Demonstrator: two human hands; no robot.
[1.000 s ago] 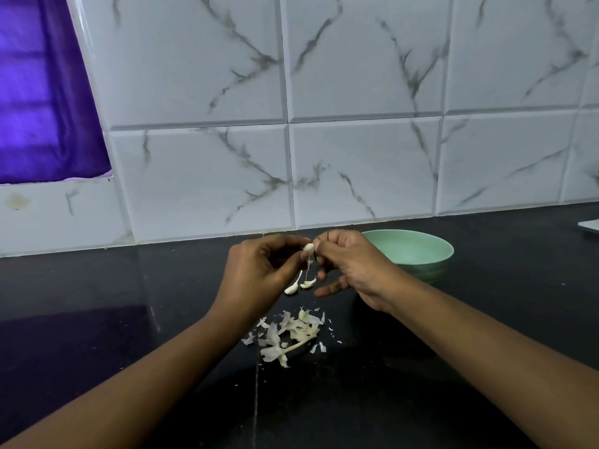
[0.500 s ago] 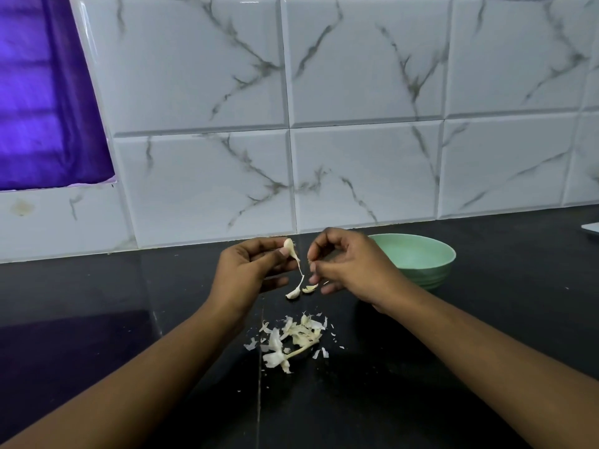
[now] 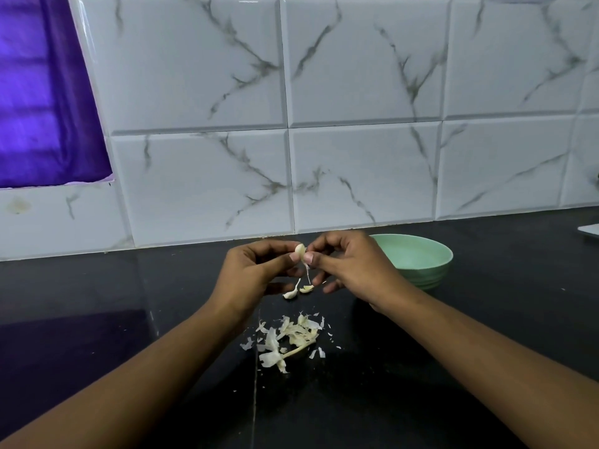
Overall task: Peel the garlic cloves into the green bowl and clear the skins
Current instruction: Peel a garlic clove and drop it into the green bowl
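My left hand (image 3: 256, 270) pinches a pale garlic clove (image 3: 300, 249) above the black counter. My right hand (image 3: 350, 267) pinches the same clove from the right, at a strip of skin (image 3: 307, 273) that hangs down from it. Two small garlic pieces (image 3: 296, 290) lie on the counter just below the hands. A heap of peeled skins (image 3: 288, 338) lies nearer to me. The green bowl (image 3: 418, 259) stands behind my right hand; its inside looks bare as far as I can see.
The black counter (image 3: 453, 367) runs to a white marbled tile wall (image 3: 356, 157). A purple cloth (image 3: 42, 92) hangs at the upper left. A pale flat object (image 3: 590, 229) shows at the right edge.
The hands were slightly apart half a second ago, the clove in the left; now they have come together and the right hand pinches the clove's skin again.
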